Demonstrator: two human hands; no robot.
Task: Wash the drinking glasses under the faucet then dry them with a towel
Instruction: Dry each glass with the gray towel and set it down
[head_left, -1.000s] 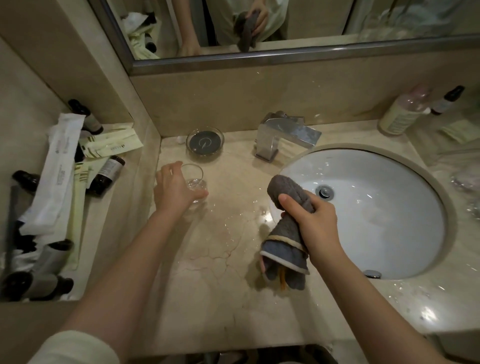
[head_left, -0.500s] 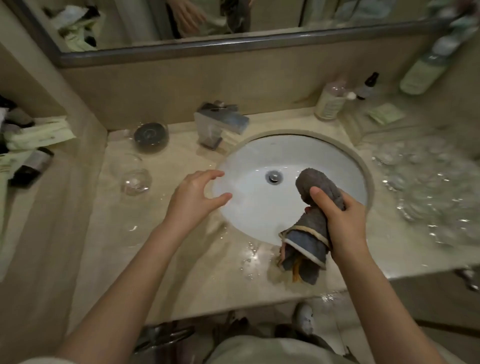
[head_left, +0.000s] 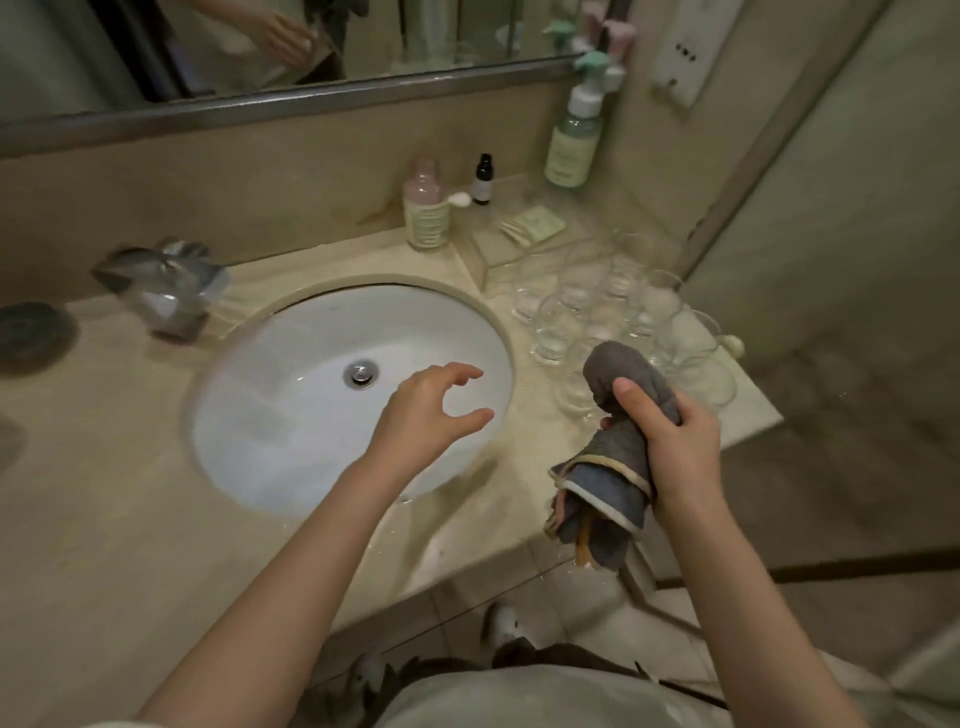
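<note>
While our right hand (head_left: 675, 441) grips the rolled grey towel with pale piping (head_left: 618, 457), thumb pressed upright against the roll and the loose end hanging past the counter edge, our left hand (head_left: 431, 410) hovers above the white oval sink basin (head_left: 291, 415) holding nothing, fingers and thumb spread in a wide, loosely curved C that opens toward the right. That opening faces the cluster of clear drinking glasses (head_left: 613, 306), which stands upright on the wet beige marble counter (head_left: 130, 493) to the right of the basin, just beyond the towel. We judge the next step to be picking one glass for washing, and the relation that matters is this: the glasses lie to the right and slightly ahead of our left fingertips, across the basin rim, with their long axes vertical, so a sideways wrap around a wall suits them. Our right hand is nearer to them but occupied. The chrome faucet (head_left: 161, 291), blurred, sits far left of the basin, well apart from the glasses.
</note>
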